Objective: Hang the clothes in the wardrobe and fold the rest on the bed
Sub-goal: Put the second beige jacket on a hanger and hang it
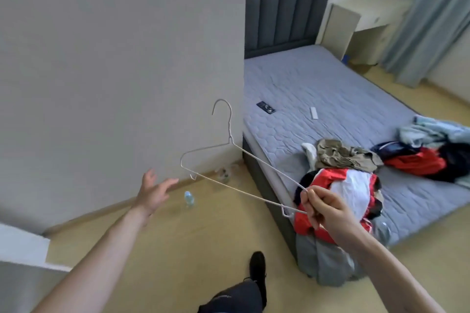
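At the lower left of the frame, the left hand (155,190) is reaching out with fingers spread and relaxed, holding nothing, and sitting just below the near shoulder of the thin white wire hanger (230,160). The hanger is slanting across the centre of the frame, hook (223,109) uppermost against the plain grey wall (114,58). Below it, on the pale wooden floor (203,236), a small clear plastic bottle (189,198) is standing near the skirting.

Right of centre, the right hand (323,207) is pinching only the far corner of the hanger between thumb and curled fingers. That is the likely weak point: with 1 hand gripping a single tip, the long wire is probably levering against the fingers and may twist or slip out, dropping toward the floor.

Behind that hand, a red, white and black garment (351,185) is lying on the near edge of the blue quilted mattress (318,89), with grey cloth (328,262) spilling over the side to the floor; a tug here could drag more off the bed. Further right, an olive crumpled garment (343,154) and a red and dark heap (419,157) are waiting unfolded, and the hanger's open hook could snag them. A dark phone (266,107) and a white remote (314,112) are lying higher on the mattress. No wardrobe is visible.
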Tool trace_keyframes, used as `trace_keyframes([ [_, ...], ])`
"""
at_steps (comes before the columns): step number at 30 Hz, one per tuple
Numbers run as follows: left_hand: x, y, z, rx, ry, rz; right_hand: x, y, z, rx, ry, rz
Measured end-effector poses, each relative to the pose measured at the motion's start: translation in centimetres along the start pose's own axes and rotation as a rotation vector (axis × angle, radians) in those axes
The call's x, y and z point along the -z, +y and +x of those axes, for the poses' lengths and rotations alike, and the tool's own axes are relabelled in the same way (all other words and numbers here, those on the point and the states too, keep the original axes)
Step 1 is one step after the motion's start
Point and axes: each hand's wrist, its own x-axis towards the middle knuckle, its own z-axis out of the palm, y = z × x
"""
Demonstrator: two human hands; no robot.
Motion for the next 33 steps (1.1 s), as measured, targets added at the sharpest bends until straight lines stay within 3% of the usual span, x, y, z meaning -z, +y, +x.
trace_keyframes([
  [3, -6.2, 2.8, 2.8, -0.069, -0.048, 0.226, 5.3, -0.1, 0.5, -0.094, 0.005, 0.104],
  [6, -13.4, 4.2, 5.1, -0.074, -0.212, 0.188, 10.7, 0.0, 1.3, -0.197, -0.021, 0.161],
  [9, -19.9, 4.3, 6.5, -0.100, -0.243, 0.232, 16.1, 0.1, 2.6, -0.277, 0.005, 0.153],
  [14, -29.3, 5.6, 7.9, -0.145, -0.166, 0.268, 25.1, 0.9, 5.4, -0.340, 0.191, -0.231],
  [18, -36.1, 7.0, 7.6, -0.245, -0.224, 0.258, 29.0, 2.2, 6.6, -0.414, 0.123, -0.600],
  [22, -44.0, 9.0, 7.2, -0.265, -0.297, 0.275, 32.5, 4.0, 9.5, -0.447, 0.112, -0.542],
  [27, -52.7, 9.3, 8.0, -0.114, -0.212, 0.332, 40.1, 7.0, 13.4, -0.424, 0.210, -0.484],
  [33, -63.0, 6.7, 7.0, 0.155, -0.165, 0.529, 52.3, 10.4, 17.4, -0.374, 0.174, -0.580],
])
